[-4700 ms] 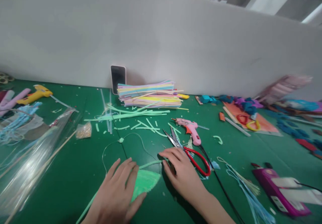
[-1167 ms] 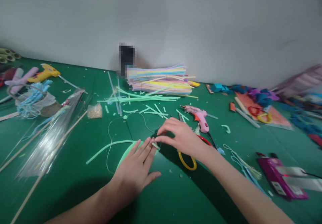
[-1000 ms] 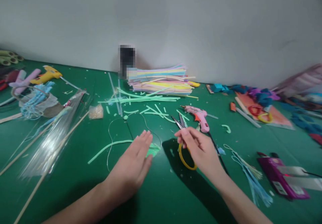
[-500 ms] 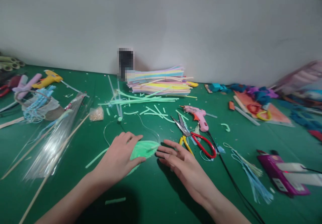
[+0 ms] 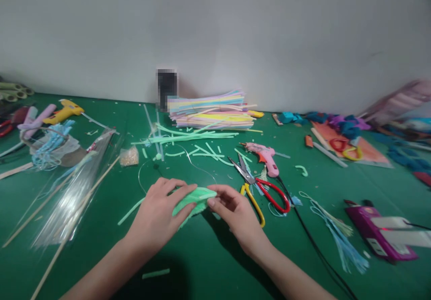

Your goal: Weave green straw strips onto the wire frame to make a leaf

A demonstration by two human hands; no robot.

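A mint-green piece made of fuzzy pipe cleaners (image 5: pixel 193 198) is between my two hands, just above the green table. My left hand (image 5: pixel 163 205) is closed on its left part, thumb below and fingers on top. The fingertips of my right hand (image 5: pixel 234 210) pinch its right tip. A green pipe-cleaner end (image 5: pixel 130 211) sticks out to the left past my left hand. Behind the piece a thin clear loop (image 5: pixel 198 167) arcs up from near both hands. Part of the green piece is hidden under my fingers.
Red-handled scissors (image 5: pixel 269 194), yellow-handled pliers (image 5: pixel 252 201) and a pink glue gun (image 5: pixel 264 156) lie right of my hands. Loose green pipe cleaners (image 5: pixel 198 134) and a multicoloured bundle (image 5: pixel 212 111) are behind. Wooden sticks (image 5: pixel 76 214) lie left; a purple device (image 5: pixel 377 235) sits far right.
My right hand's fingers, apart beside the tip before, have closed on the right end of the green piece. My left hand keeps its hold.
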